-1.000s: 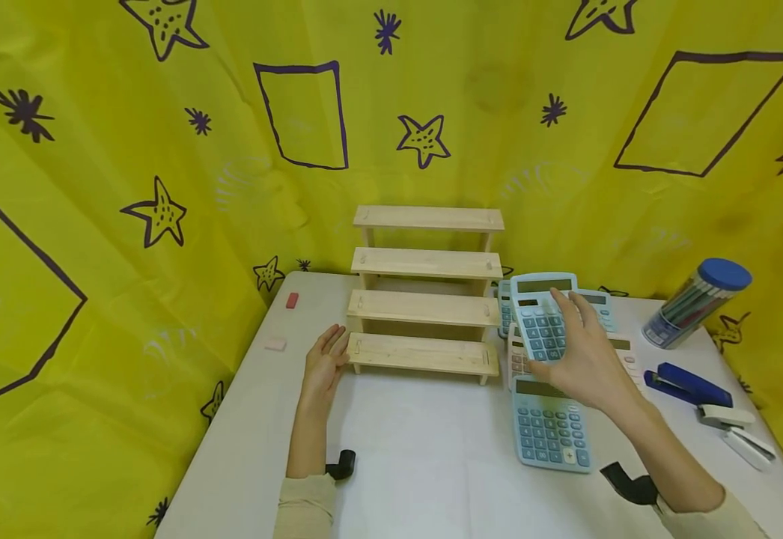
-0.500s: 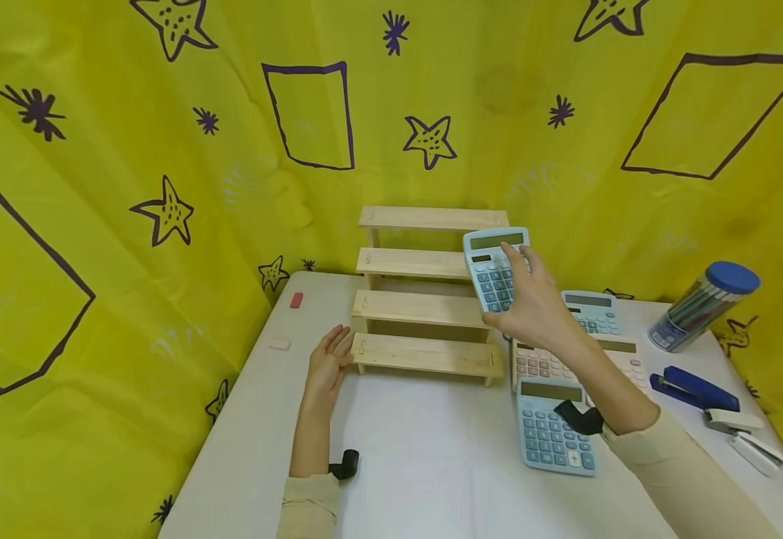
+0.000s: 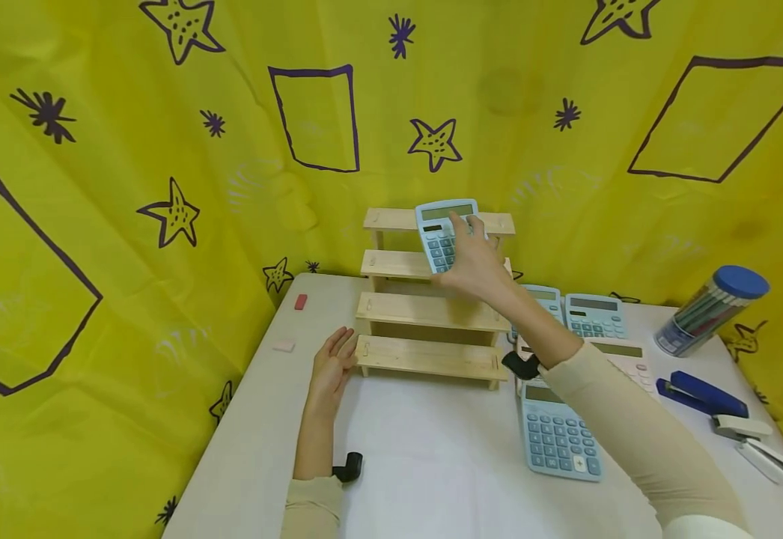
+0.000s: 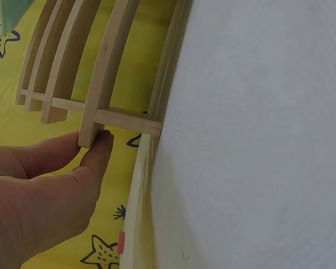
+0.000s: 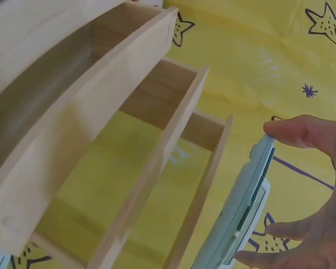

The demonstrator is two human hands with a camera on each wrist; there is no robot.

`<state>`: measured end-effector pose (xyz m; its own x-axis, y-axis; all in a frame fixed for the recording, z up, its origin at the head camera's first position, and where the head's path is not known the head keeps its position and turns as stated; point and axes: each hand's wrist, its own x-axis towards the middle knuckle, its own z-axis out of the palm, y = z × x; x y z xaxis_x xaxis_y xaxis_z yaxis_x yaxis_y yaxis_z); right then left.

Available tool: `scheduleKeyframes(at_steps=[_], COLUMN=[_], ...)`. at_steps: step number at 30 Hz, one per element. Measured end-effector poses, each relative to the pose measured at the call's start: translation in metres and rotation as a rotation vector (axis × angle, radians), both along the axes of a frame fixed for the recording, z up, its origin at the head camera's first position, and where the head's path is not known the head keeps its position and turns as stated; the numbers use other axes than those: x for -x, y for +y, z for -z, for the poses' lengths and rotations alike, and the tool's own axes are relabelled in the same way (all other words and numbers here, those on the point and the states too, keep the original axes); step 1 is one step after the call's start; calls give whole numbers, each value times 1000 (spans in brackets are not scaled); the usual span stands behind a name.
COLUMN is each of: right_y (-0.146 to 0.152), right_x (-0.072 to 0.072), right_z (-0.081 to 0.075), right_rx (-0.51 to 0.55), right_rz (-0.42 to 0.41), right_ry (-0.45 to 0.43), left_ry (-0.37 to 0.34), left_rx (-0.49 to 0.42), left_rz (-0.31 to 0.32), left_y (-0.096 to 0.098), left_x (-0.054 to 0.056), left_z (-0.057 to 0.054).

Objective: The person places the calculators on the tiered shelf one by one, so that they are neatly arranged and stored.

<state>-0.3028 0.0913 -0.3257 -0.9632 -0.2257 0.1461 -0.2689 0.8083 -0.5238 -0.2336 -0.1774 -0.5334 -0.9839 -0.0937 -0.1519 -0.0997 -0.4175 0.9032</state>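
A four-tiered wooden step rack (image 3: 432, 358) stands on the white table against the yellow curtain. My left hand (image 3: 329, 374) pinches the left end of its lowest step; in the left wrist view, thumb and fingers close round that step's end (image 4: 89, 126). Up at the top tiers, my right hand (image 3: 475, 262) grips a light blue calculator (image 3: 435, 244) by its long sides, its face toward me and slightly tilted. The right wrist view has this calculator (image 5: 235, 207) edge-on beside the upper steps, thumb on one side and fingers on the other.
Right of the rack lie several calculators: a blue one in front (image 3: 562, 442), a pale pink one (image 3: 623, 358) and blue ones behind (image 3: 595, 314). Further right are a pencil tube (image 3: 710, 311), a blue stapler (image 3: 704, 393) and a white stapler (image 3: 745, 430). Two small blocks, red (image 3: 300, 302) and pink (image 3: 284, 346), lie left.
My right hand has carried the calculator left and upward, from over the other calculators to the rack's top tiers. My left hand stays at the lowest step.
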Motion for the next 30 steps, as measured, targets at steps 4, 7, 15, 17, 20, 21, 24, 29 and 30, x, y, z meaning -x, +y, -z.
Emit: scheduleKeyframes(at_steps=[4,7,15,17,20,21,24,29,30], right_y=[-21,-38,-83,-92,-106,-109,-120,-130,-131], right_x=[15,26,54,60,65,67,70,74,75], right_z=[-3,-3,4,6,10,11,14,22,23], right_rx=[6,-7,-63,-85,-105,-110,-130,-151,-149], right_rz=[18,41,140,169,201,206,225,258,261], right_ry=[-6,-6,-7,-11,2,16,73,149,154], left_ry=[6,-3,-6,-5,-8,-7,-3,0,-2], left_rx=[9,11,18,20,21,22,24,26,26], left_rz=[13,16,28,30,28,28,28,15,12], left_y=[1,1,1,0,-1,-2,-4,-5,-5], left_x=[0,0,-1,-1,-2,-3,-4,-3,-3], left_z=[1,1,2,3,4,4,4,3,3])
